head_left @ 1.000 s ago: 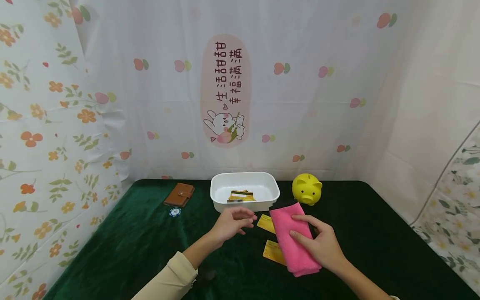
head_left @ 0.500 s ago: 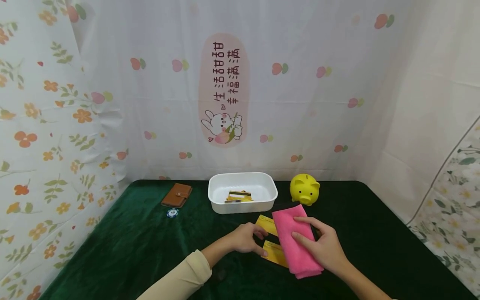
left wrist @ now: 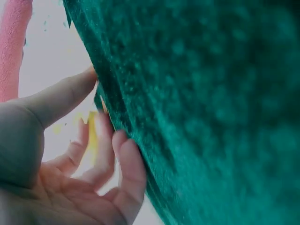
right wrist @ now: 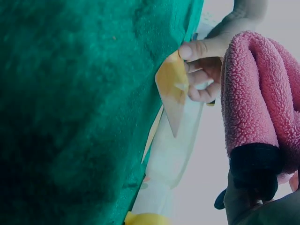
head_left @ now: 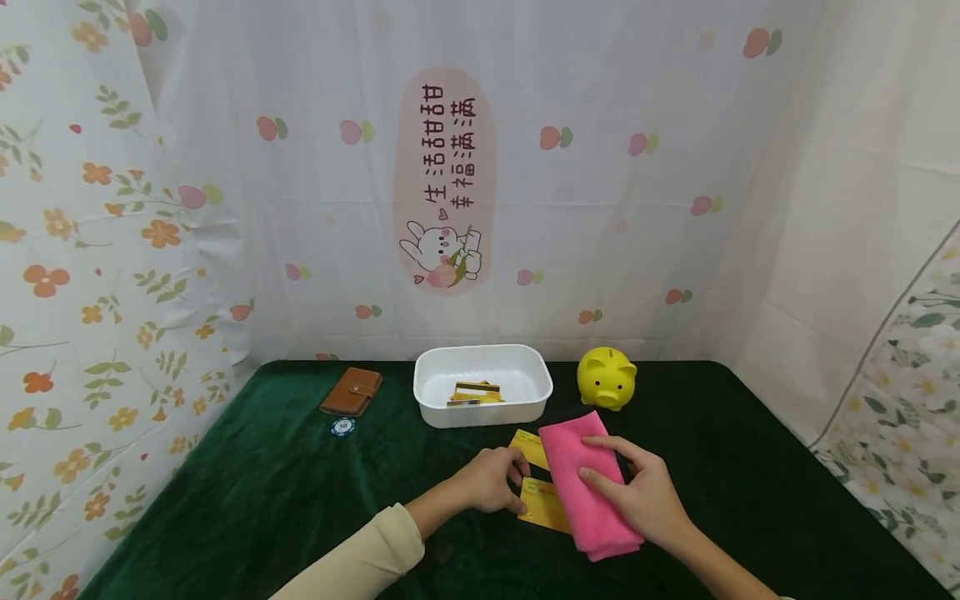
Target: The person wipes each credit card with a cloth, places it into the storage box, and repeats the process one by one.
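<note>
My left hand pinches the near yellow bank card by its left edge. In the right wrist view that card stands tilted up from the cloth, thumb at its corner. A second yellow card lies just behind, partly hidden by the pink towel. My right hand grips this folded pink towel between thumb and fingers, above the right ends of both cards. Beneath the towel, the right wrist view shows a black object whose kind I cannot tell.
A white tray with several cards in it stands at the back. Right of it is a yellow piggy bank. A brown wallet and a poker chip lie at left on the green cloth.
My left hand has moved right and down onto the near yellow card and taken its edge, tilting it up. The right hand with the towel has barely moved.
</note>
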